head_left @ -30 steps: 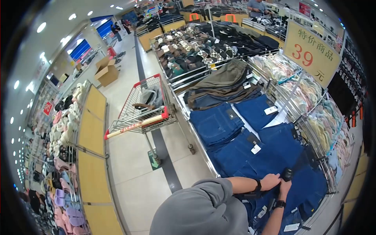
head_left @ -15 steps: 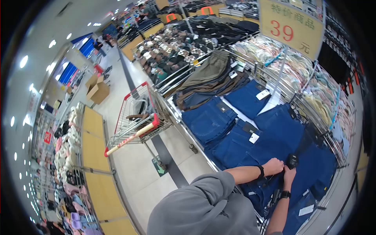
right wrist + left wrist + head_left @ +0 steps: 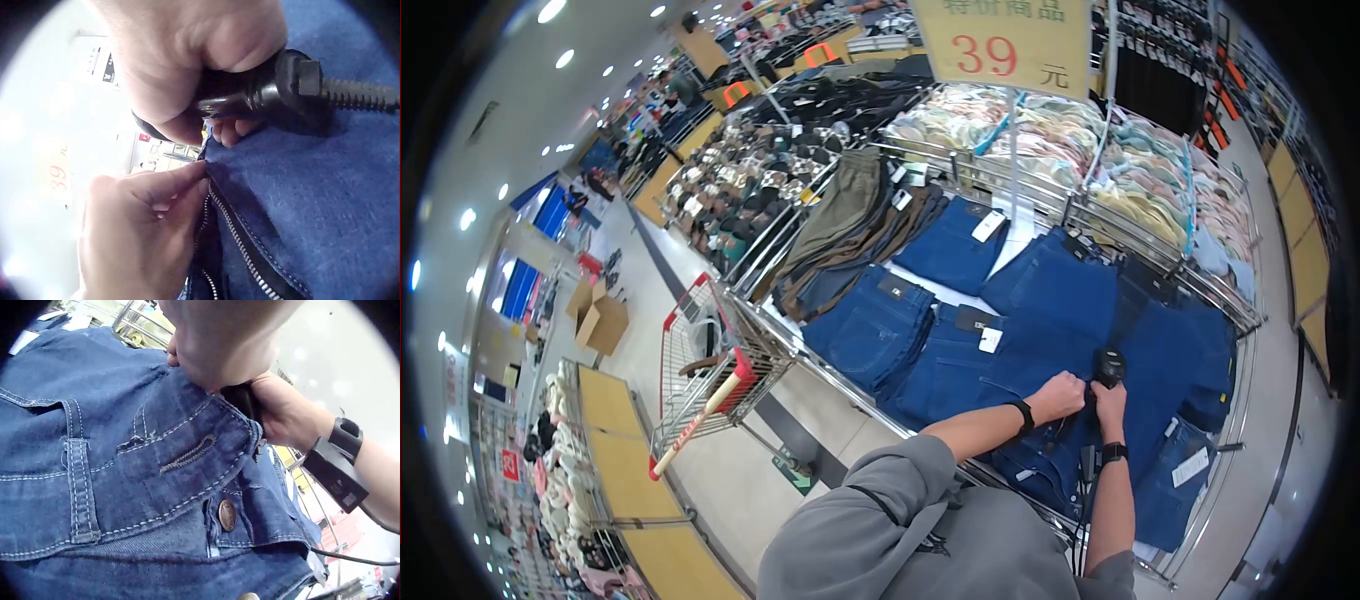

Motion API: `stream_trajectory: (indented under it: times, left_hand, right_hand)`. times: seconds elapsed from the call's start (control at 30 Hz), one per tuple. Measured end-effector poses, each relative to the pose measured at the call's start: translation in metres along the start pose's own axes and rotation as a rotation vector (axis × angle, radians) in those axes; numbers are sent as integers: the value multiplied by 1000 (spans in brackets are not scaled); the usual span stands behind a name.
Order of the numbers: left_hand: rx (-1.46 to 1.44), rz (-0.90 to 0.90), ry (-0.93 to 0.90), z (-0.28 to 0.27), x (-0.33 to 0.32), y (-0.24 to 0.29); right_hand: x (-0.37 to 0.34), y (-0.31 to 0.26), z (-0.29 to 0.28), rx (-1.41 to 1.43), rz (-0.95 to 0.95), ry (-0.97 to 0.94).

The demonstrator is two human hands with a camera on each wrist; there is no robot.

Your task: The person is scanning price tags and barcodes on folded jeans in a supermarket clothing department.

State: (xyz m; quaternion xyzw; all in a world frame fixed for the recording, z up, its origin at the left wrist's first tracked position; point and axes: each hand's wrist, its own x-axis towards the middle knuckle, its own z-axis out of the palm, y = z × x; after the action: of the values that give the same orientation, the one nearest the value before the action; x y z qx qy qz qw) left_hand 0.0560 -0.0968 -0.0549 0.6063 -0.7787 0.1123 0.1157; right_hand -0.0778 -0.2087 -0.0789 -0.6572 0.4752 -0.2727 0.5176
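Note:
My left hand [image 3: 1060,396] pinches the edge of a pair of blue jeans [image 3: 325,206] beside the open metal zipper [image 3: 244,253]. My right hand [image 3: 1110,402] is wrapped round a black handheld device [image 3: 250,94] with a ribbed cord sleeve; its exact kind does not show. The device's head [image 3: 1110,367] points up and away from me, close over the jeans. Both hands are side by side at the waistband [image 3: 150,475]. In the left wrist view the buttonhole [image 3: 190,456] and a brass button [image 3: 227,515] lie apart, unfastened.
Stacks of folded jeans [image 3: 1040,340] with white tags fill the railed display table. Brown and olive trousers [image 3: 840,220] lie farther left. A shopping cart [image 3: 700,370] stands left of the table. A yellow price sign [image 3: 1005,50] rises behind, near pastel garments [image 3: 1040,140].
The head view has swung to the right, so the table and cart sit farther left in it. Both hands stay together at the jeans, the right still gripping the black device.

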Motion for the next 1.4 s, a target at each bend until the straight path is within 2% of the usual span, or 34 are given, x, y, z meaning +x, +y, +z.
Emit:
stream_trajectory:
  times: [0.1, 0.23, 0.33, 0.53, 0.63, 0.83, 0.93, 1.13, 1.4]
  left_hand:
    - [64, 54, 39, -4, 2, -6]
    - [58, 28, 106, -8, 0, -12]
    - [102, 74, 47, -15, -1, -14]
    - [150, 164, 42, -19, 2, -18]
    - [180, 270, 31, -24, 0, -22]
    - [201, 268, 107, -32, 4, -25]
    - [195, 239, 229, -32, 4, -27]
    - [263, 343, -8, -36, 4, -25]
    - [271, 305, 63, -26, 11, -25]
  right_hand:
    - [-1, 2, 1, -63, -13, 28]
    - [-8, -11, 3, -142, -3, 58]
    - [-11, -20, 2, -152, 3, 41]
    - [-12, -20, 1, -152, -3, 38]
    - [-10, -16, 3, -143, -25, 56]
    - [-9, -13, 4, -143, -19, 49]
    - [-8, -12, 3, -142, 14, 40]
    - [-12, -22, 2, -140, 4, 20]
    - [-10, -15, 4, -107, 9, 56]
